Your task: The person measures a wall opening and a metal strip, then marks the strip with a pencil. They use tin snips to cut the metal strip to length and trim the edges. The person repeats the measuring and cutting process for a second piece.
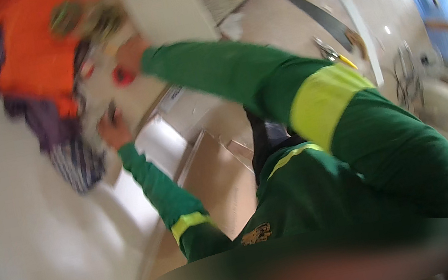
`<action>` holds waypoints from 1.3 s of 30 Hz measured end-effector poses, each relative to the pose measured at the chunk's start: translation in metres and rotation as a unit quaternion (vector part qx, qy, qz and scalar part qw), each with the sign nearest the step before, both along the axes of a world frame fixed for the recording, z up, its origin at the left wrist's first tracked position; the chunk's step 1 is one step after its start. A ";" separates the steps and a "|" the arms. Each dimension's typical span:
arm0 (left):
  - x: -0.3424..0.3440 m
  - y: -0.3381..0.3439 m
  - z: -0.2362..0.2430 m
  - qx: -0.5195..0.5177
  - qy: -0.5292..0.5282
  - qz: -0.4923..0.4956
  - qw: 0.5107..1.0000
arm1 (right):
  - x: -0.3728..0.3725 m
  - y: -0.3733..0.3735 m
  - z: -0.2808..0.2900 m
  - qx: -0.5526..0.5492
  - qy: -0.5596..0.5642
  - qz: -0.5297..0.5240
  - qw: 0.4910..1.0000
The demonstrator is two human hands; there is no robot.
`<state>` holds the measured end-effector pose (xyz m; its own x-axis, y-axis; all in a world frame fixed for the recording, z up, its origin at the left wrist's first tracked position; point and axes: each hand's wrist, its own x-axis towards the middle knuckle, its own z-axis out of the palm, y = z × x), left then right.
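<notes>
The left hand point(112, 129), in a green sleeve with a yellow band, presses on a white flat panel point(136, 98); its grip is too blurred to tell. Farther up, the right hand point(130, 57) closes around a small red object point(122, 76) just above that panel. Beyond, another person's orange garment point(25, 49) shows.

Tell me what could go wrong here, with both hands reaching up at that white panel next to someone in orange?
1. Both hands, the right hand and left hand, are on a white panel; the picture is blurred, so the grip is unclear, and the panel might slip.
2. A person in an orange top stands close beside it and could be bumped.
3. Loose cables and tools lie on the floor nearby, a possible trip hazard.
</notes>
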<state>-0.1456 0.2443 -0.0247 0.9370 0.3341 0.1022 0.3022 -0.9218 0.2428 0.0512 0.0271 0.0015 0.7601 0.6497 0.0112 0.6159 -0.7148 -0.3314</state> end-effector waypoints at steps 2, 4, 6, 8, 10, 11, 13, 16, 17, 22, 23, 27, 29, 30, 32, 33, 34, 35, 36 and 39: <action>0.000 0.003 0.001 -0.024 -0.060 -0.002 0.998 | -0.010 0.003 0.011 0.035 0.075 -0.031 0.996; -0.007 -0.007 0.014 0.057 -0.030 0.024 0.998 | -0.022 -0.008 0.030 0.062 0.057 -0.081 0.993; -0.023 -0.030 0.039 -0.096 -0.073 0.031 0.992 | -0.031 -0.043 0.048 0.127 0.085 -0.071 0.986; -0.052 -0.077 0.061 -0.083 -0.214 0.013 0.973 | -0.058 -0.106 0.059 0.178 0.111 -0.050 0.977; -0.081 -0.131 0.082 -0.040 -0.223 -0.034 0.973 | -0.106 -0.195 0.048 0.303 0.259 -0.132 0.907; -0.095 -0.167 0.082 -0.056 -0.206 -0.025 0.977 | -0.137 -0.247 0.036 0.361 0.300 -0.159 0.869; -0.119 -0.242 0.071 -0.173 -0.126 -0.101 0.972 | -0.208 -0.342 0.005 0.424 0.421 -0.295 0.746; -0.132 -0.359 0.021 -0.305 0.036 -0.276 0.911 | -0.330 -0.467 -0.052 0.293 0.416 -0.503 0.699; -0.126 -0.393 -0.001 -0.309 0.068 -0.371 0.873 | -0.368 -0.493 -0.070 0.237 0.390 -0.587 0.668; -0.066 -0.513 -0.093 -0.212 0.120 -0.628 0.739 | -0.483 -0.552 -0.129 0.243 0.204 -0.685 0.656; -0.057 -0.525 -0.102 -0.176 0.134 -0.636 0.739 | -0.483 -0.556 -0.136 0.260 0.196 -0.682 0.655; -0.054 -0.545 -0.106 -0.181 0.092 -0.630 0.750 | -0.413 -0.584 -0.169 0.232 0.239 -0.607 0.722; -0.061 -0.549 -0.101 -0.175 0.112 -0.635 0.745 | -0.374 -0.613 -0.183 0.197 0.280 -0.590 0.731; -0.067 -0.552 -0.100 -0.169 0.112 -0.651 0.731 | -0.366 -0.623 -0.188 0.192 0.269 -0.594 0.734; -0.080 -0.561 -0.104 -0.164 0.113 -0.685 0.701 | -0.364 -0.641 -0.194 0.224 0.208 -0.637 0.707; -0.086 -0.568 -0.108 -0.167 0.119 -0.695 0.689 | -0.371 -0.645 -0.194 0.237 0.173 -0.660 0.691; -0.091 -0.576 -0.114 -0.175 0.127 -0.704 0.677 | -0.384 -0.642 -0.191 0.229 0.127 -0.658 0.706; -0.096 -0.585 -0.120 -0.187 0.135 -0.711 0.664 | -0.400 -0.637 -0.186 0.221 0.075 -0.653 0.721; -0.101 -0.593 -0.126 -0.181 0.138 -0.717 0.659 | -0.415 -0.630 -0.181 0.213 0.023 -0.645 0.734; -0.109 -0.620 -0.142 -0.192 0.137 -0.729 0.642 | -0.464 -0.577 -0.160 0.371 0.163 -0.754 0.516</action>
